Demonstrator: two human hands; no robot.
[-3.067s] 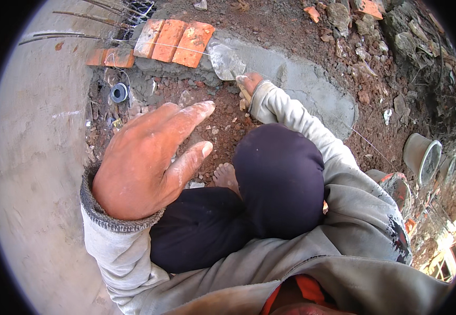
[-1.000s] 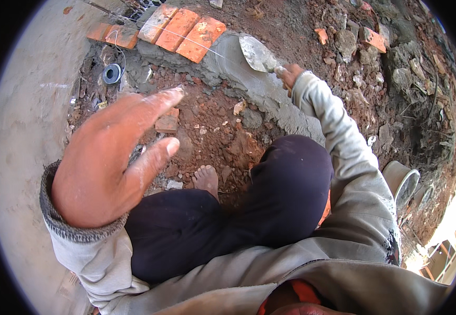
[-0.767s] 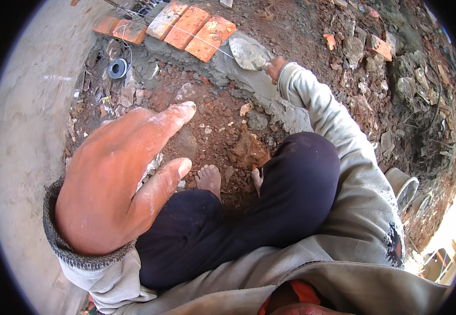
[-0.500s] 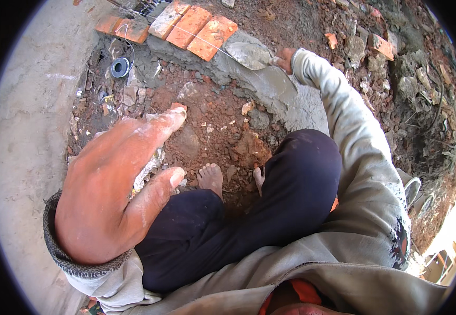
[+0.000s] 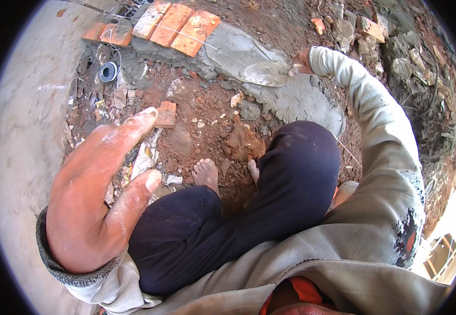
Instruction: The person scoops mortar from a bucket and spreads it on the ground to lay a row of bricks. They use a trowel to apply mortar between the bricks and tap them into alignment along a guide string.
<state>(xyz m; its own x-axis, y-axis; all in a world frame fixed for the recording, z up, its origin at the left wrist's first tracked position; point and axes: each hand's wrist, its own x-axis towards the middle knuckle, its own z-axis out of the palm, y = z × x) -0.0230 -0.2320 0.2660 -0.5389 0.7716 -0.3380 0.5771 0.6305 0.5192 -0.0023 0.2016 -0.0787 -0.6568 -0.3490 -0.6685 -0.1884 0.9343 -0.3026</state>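
Outdoor ground (image 5: 191, 86) of red-brown soil and rubble; plain grey wall (image 5: 28, 136) along the left. Person crouching, dark trousers (image 5: 299, 173), bare feet (image 5: 206, 172) on the soil. Strip of wet grey mortar (image 5: 312, 105) curves from upper left toward the right knee, its surface part smooth, part ragged at the near edge. Three orange bricks (image 5: 196, 32) sit side by side on its left end; two more (image 5: 116, 34) lie just left of them. Hands well apart. Left hand (image 5: 94, 189) held up near the camera, thumb and fingers parted. Right hand (image 5: 301, 62) closed on the trowel (image 5: 264, 74), handle mostly hidden; blade lies flat against the mortar, right of the bricks. Brick fragment (image 5: 166, 118) beyond the left fingertips. Spool (image 5: 108, 72) below the left bricks; thin white string (image 5: 157, 24) crosses the three bricks
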